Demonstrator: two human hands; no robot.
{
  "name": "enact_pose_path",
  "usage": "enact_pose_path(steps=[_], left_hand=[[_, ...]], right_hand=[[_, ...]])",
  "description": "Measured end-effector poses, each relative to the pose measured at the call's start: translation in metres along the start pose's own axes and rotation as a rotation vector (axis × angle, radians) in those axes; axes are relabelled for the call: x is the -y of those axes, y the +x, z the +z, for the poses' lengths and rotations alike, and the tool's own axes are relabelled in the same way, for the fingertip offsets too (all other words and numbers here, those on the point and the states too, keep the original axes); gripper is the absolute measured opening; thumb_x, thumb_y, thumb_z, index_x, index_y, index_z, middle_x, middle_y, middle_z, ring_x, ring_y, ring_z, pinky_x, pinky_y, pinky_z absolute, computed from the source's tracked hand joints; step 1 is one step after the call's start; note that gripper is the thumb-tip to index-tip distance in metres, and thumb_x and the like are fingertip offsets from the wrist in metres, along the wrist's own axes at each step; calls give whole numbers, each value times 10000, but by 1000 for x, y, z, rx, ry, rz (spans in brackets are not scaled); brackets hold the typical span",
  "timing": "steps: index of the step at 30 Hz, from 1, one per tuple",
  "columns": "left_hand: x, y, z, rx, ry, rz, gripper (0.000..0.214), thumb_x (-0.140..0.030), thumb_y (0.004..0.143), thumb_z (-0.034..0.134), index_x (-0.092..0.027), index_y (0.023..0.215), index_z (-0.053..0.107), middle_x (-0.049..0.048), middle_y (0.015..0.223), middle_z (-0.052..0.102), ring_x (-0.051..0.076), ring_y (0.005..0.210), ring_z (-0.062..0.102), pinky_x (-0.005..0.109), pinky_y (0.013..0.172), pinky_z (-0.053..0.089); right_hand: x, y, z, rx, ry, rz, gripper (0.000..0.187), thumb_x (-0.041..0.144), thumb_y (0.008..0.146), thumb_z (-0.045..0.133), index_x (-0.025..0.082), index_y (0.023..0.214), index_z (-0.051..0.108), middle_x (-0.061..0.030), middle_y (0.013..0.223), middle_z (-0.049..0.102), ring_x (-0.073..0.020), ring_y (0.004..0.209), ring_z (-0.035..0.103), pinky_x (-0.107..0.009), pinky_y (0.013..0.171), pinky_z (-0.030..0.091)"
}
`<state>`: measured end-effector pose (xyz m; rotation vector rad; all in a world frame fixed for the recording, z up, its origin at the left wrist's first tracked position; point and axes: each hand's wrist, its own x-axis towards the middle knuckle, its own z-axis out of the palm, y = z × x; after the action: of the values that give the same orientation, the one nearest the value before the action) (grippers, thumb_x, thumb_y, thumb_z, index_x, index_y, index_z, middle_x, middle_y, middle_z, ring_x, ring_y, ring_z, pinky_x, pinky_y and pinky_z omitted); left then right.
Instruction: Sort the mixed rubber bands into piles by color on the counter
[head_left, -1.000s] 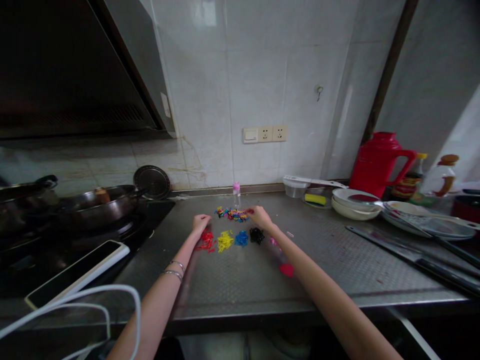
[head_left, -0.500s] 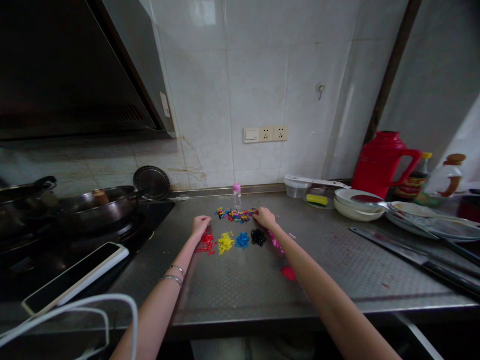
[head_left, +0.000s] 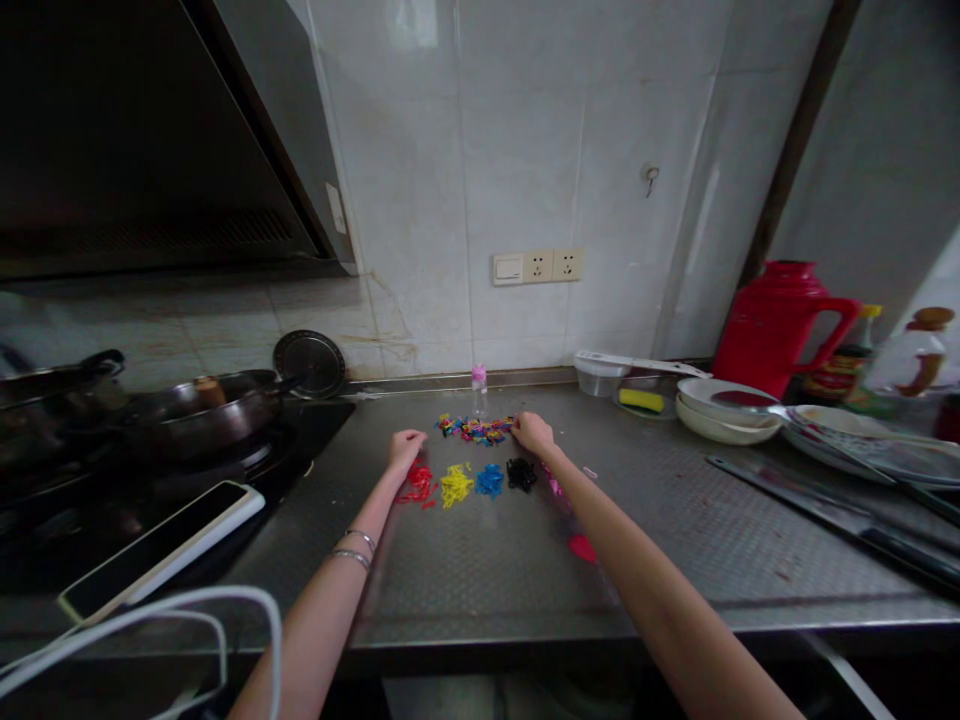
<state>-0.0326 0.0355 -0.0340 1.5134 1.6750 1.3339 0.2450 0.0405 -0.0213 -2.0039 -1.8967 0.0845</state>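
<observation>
My left hand point(head_left: 407, 449) hovers just behind a small red heap point(head_left: 420, 484), its fingertips pressed together; whatever is between them is too small to make out. My right hand point(head_left: 534, 434) touches the right end of a mixed-colour pile point(head_left: 476, 430) of tiny pieces that look like small rubber bands, its fingers closed. In a row nearer me lie a yellow heap point(head_left: 456, 486), a blue heap point(head_left: 490, 481) and a black heap point(head_left: 521, 475). A pink heap point(head_left: 553, 482) is partly hidden by my right forearm. Behind the mixed pile stands a clear little bottle point(head_left: 479, 398) with a pink top.
Left are a phone-like white device point(head_left: 169, 545) with cables and a stove with pans point(head_left: 217, 415). On the right are a yellow sponge point(head_left: 641, 401), stacked bowls point(head_left: 724, 420), a long knife-like tool point(head_left: 795, 500) and a red thermos point(head_left: 772, 330). A pink-red object point(head_left: 582, 547) lies by my right forearm.
The view has shifted slightly, moving everything a little to the right in the picture. Both hands stay in nearly the same places, fingers still closed.
</observation>
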Motion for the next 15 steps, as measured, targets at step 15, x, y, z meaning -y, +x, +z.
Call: enact_pose_path(steps=[15], left_hand=[[4, 1, -2, -15, -34, 12, 227, -309, 610, 541, -120, 661, 655, 1, 480, 533, 87, 425, 425, 188, 419, 284]], right_hand=[[16, -39, -18, 146, 362, -602, 155, 157, 656, 531, 143, 697, 679, -13, 735, 661, -112, 697, 575, -171, 659, 405]])
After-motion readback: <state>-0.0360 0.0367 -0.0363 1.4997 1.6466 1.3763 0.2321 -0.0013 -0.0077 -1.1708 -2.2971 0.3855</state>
